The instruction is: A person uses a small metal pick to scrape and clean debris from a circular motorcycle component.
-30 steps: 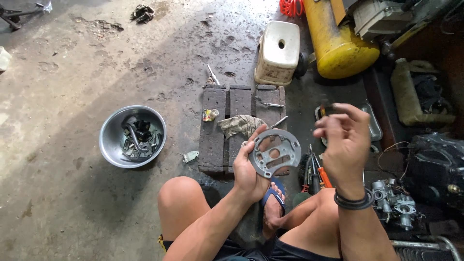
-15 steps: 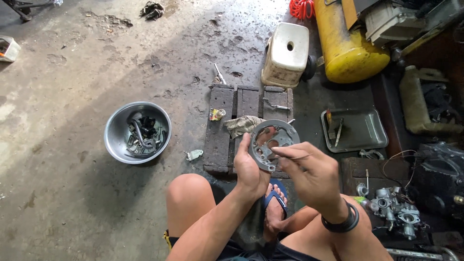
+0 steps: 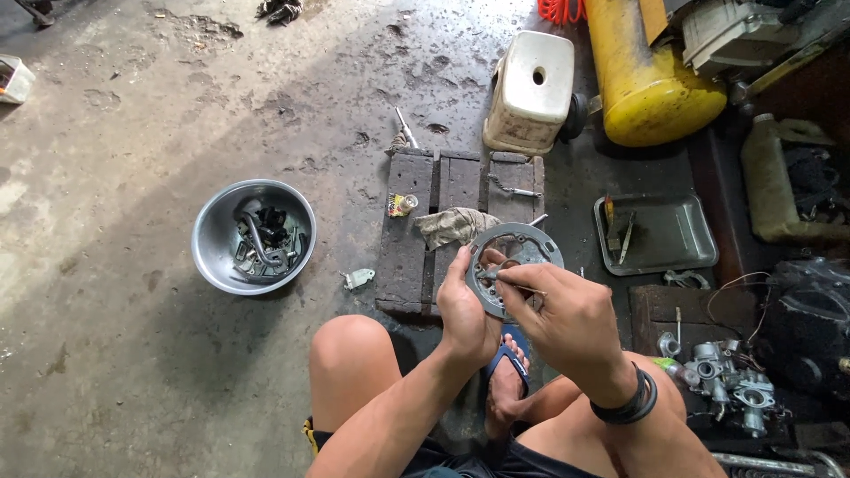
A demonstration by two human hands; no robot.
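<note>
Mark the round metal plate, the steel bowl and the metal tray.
round metal plate (image 3: 529, 241): head view, upper rim.
steel bowl (image 3: 212, 239): head view, bare left inner wall.
metal tray (image 3: 673, 235): head view, bare floor.

You have one view only, from the camera on your head. It looks steeply down past your knees at the concrete floor (image 3: 133, 372), close over your left hand (image 3: 465, 310) and right hand (image 3: 567, 323).

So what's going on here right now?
A person sits on a workshop floor, left hand holding up a round grey metal plate with cutouts. The right hand pinches a thin tool against the plate's face. A steel bowl of parts sits to the left, a metal tray to the right.
</note>
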